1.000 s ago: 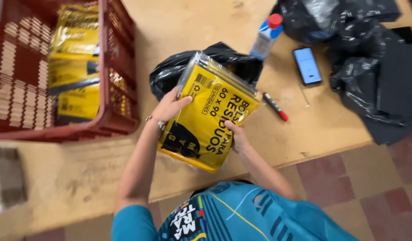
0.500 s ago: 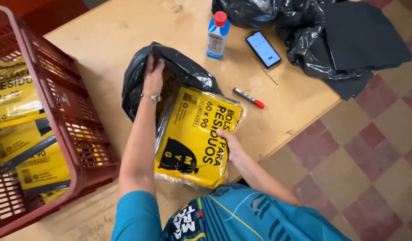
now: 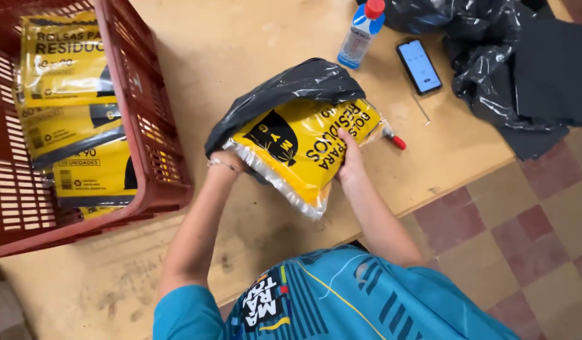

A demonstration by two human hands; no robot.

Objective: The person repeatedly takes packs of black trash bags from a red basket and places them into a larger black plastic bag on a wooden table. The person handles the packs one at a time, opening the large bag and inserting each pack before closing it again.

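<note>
Left hand: the left hand point(image 3: 225, 165) is closed on the near left edge of the yellow packet point(image 3: 303, 148); its fingers are tucked under the packet and the black bag point(image 3: 285, 88), so they are hidden. A thin bracelet sits on the wrist.
Right hand: the right hand point(image 3: 351, 157) lies flat on the front of the yellow packet, fingers spread and pressing on the printed face, thumb at the packet's edge.
Yellow packet: a flat plastic packet, yellow with black print and a clear sealed rim, held tilted above the wooden table point(image 3: 240, 38); its far end is inside the mouth of the black bag.
Black bag: a crumpled black plastic bag, draped over the top and left side of the packet.
Red crate: a red plastic crate point(image 3: 140, 126) stands on the table to the left, holding more yellow packets of the same kind.
Beyond the packet: a bottle point(image 3: 360, 34) with a red cap, a phone point(image 3: 419, 66) lying face up, a red-capped marker point(image 3: 395, 140) just beside the packet's right corner.
Far right: a heap of black plastic point(image 3: 518, 69) on the table's corner.
</note>
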